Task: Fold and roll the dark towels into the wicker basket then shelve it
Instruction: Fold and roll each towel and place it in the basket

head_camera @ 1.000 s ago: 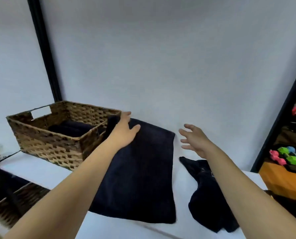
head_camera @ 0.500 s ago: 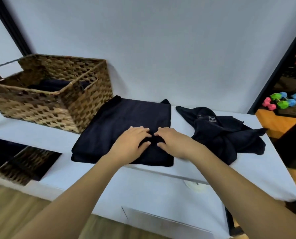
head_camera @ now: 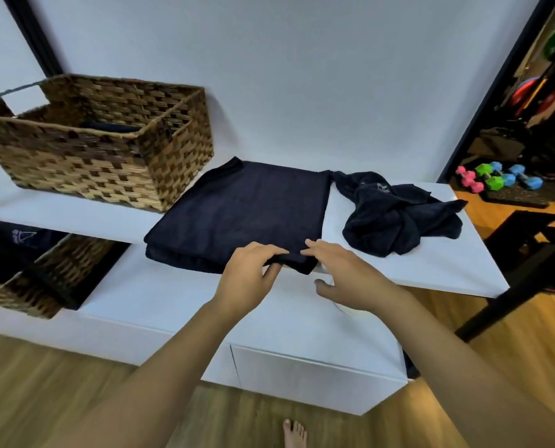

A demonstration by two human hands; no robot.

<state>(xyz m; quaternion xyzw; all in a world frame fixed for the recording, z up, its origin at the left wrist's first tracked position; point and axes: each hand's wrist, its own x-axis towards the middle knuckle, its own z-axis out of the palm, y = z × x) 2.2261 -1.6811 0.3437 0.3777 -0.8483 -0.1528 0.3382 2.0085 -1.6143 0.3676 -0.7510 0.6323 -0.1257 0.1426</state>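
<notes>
- The folded dark towel lay flat on the white shelf top, just right of the wicker basket and touching its near right corner.
- Our left hand pinched the towel's near edge, fingers curled over it and thumb beneath.
- Our right hand rested its fingertips on the near right corner; the thumb hung free below, and we could not tell whether it gripped the cloth.
- A crumpled dark towel sat to the right, touching the folded one at the far corner.
- Something dark, seemingly another towel, showed inside the basket.
- A second basket stood lower left; coloured dumbbells lay on the floor far right.
</notes>
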